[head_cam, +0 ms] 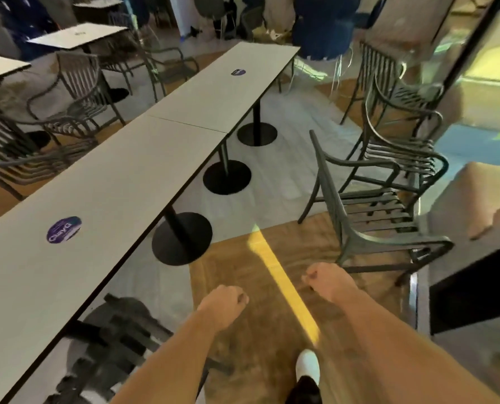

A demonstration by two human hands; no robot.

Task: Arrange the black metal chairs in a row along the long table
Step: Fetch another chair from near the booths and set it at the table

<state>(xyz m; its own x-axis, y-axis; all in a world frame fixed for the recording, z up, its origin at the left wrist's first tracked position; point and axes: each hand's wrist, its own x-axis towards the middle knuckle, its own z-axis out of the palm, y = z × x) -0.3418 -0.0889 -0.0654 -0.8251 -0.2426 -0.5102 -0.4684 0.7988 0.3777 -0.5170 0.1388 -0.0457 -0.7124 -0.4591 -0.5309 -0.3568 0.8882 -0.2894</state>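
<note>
Black metal chairs with slatted seats and curved armrests stand on my right, well apart from the long table: the nearest chair [371, 217] faces away from the table with its back toward it, a second chair [400, 153] sits just beyond and close against it, and a third chair [388, 83] stands farther back near the glass wall. From the head camera, the long pale-grey table [144, 170] with a dark edge runs diagonally from lower left to upper centre, made of tops butted end to end on black pedestal legs with round black bases [181, 239]. A round purple sticker [64, 229] lies on the near top. More dark slatted chairs [76, 94] stand on the far side of the table, near smaller tables. Another dark chair [109, 345], blurred, is tucked under the table's near edge at lower left. My left hand [224, 301] and my right hand [326, 282] are both curled into loose fists over the brown floor, holding nothing, the right one near the closest chair's armrest but not touching it.
</note>
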